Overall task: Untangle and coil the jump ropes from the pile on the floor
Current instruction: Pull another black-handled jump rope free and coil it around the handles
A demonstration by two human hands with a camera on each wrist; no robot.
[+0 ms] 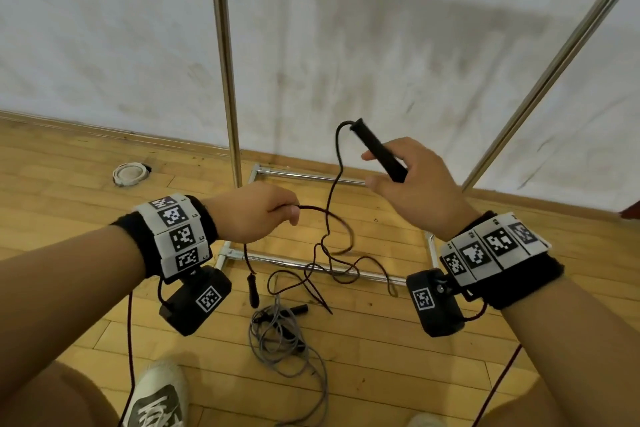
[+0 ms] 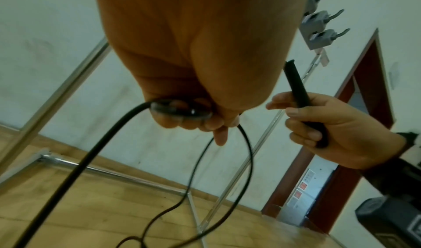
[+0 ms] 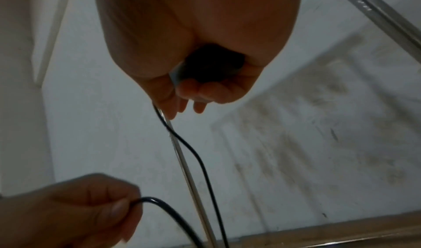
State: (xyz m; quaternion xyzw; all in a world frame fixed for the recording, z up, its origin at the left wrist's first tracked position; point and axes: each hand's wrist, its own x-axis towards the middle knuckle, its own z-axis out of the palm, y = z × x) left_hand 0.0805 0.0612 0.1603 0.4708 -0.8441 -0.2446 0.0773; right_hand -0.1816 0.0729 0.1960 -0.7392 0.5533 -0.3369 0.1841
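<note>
My right hand (image 1: 401, 177) grips a black jump-rope handle (image 1: 379, 151) that points up and to the left; the same handle (image 2: 298, 91) shows in the left wrist view. Its dark cord (image 1: 334, 191) drops from the handle's top and loops down to the floor. My left hand (image 1: 266, 211) pinches that dark cord (image 2: 246, 144) in a fist, and the rope's second black handle (image 1: 253, 291) hangs below it. A grey jump rope (image 1: 277, 340) lies tangled on the wooden floor with a black handle (image 1: 298, 309) beside it.
A chrome rack stands ahead: an upright pole (image 1: 225, 62), a slanted pole (image 1: 554, 62) and base bars (image 1: 311, 263) on the floor under the cords. A round white fitting (image 1: 130, 174) sits by the wall. My shoe (image 1: 159, 395) is at the bottom left.
</note>
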